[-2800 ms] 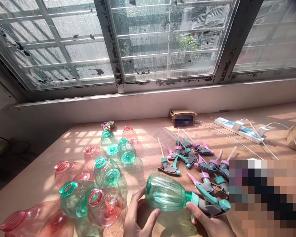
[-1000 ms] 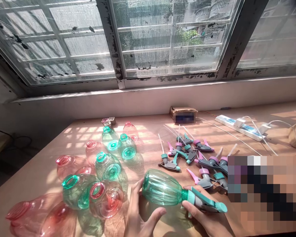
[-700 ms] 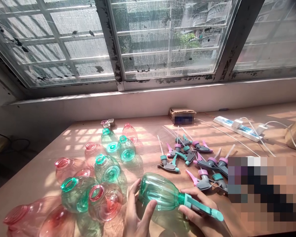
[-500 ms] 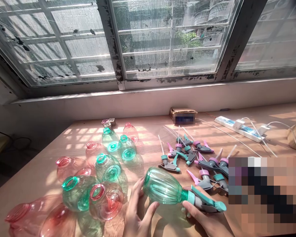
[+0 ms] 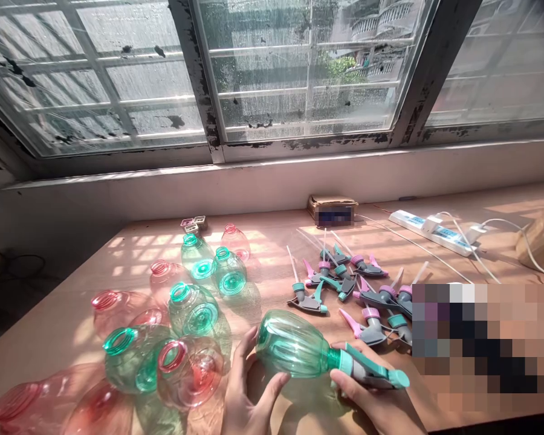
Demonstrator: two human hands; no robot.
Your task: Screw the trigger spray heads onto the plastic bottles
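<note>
A clear green spray bottle point(image 5: 294, 347) lies on its side just above the wooden table point(image 5: 272, 254), its base pointing left. My left hand point(image 5: 249, 393) cups the bottle's body from below, thumb up on its side. A teal and grey trigger sprayer head point(image 5: 369, 370) sits on the bottle's neck, and my right hand point(image 5: 372, 402) grips around that neck and head. Both hands are closed on the bottle.
Several green and pink bottles without heads point(image 5: 176, 338) lie to the left. A pile of loose pink and teal sprayer heads point(image 5: 353, 287) with dip tubes lies to the right. A small cardboard box point(image 5: 333, 208), a power strip point(image 5: 437, 229) and cables sit near the window wall.
The bottle has tipped and turned slightly in my hands and sits a little lower and further left. My left thumb has shifted along its side. The view has drifted slightly.
</note>
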